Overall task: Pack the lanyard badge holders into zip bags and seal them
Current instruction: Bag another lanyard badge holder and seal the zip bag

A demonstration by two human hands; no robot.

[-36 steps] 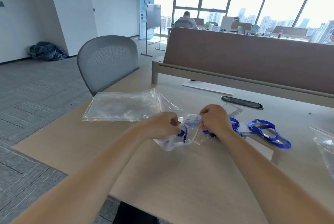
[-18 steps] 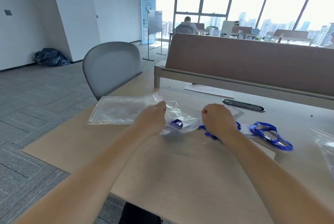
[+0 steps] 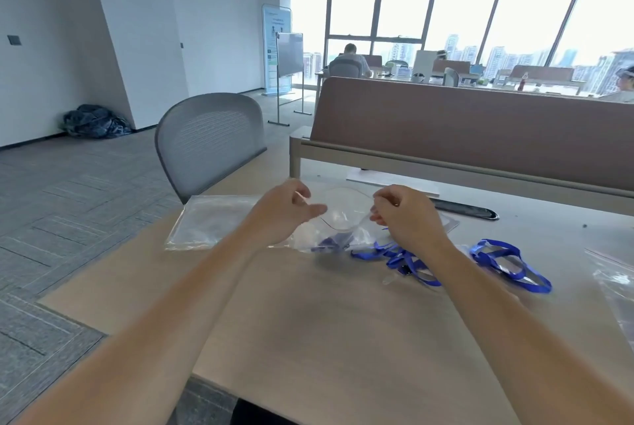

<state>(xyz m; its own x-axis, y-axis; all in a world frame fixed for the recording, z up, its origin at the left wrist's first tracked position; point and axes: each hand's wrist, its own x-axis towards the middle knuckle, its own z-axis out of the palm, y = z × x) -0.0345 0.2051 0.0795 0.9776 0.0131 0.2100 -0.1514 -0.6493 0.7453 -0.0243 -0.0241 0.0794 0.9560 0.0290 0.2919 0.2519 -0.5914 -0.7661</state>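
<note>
Between my two hands I hold a clear zip bag just above the desk, its mouth pulled wide open. My left hand pinches the mouth's left edge and my right hand pinches its right edge. A blue lanyard badge holder lies in the bottom of this bag. Two more blue lanyard badge holders lie loose on the desk, one under my right wrist and one further right.
A stack of empty zip bags lies left of my hands, and more clear bags sit at the right edge. A grey chair stands at the desk's left end. A brown divider and black cable slot lie behind.
My hands have risen and moved apart, and the bag's mouth has spread open between them. The lanyard now sits lower inside the bag. The camera has tilted up.
</note>
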